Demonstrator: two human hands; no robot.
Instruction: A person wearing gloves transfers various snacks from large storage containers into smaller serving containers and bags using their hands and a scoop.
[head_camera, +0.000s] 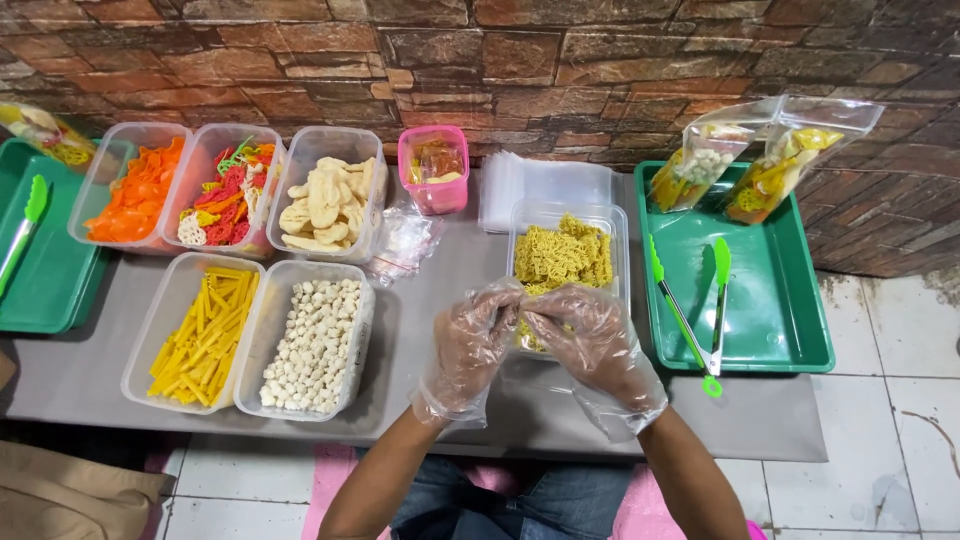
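Centrally, gloved hands (530, 335) over noodle container (612, 222).

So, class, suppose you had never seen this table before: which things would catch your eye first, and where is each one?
First, the two hands in clear plastic gloves, left hand and right hand, fingertips together over the tub of yellow noodle crackers at the table's centre. Next, the colourful tubs on the left: orange chips, red mixed crackers and yellow sticks. On the right, green tongs lie in a green tray.
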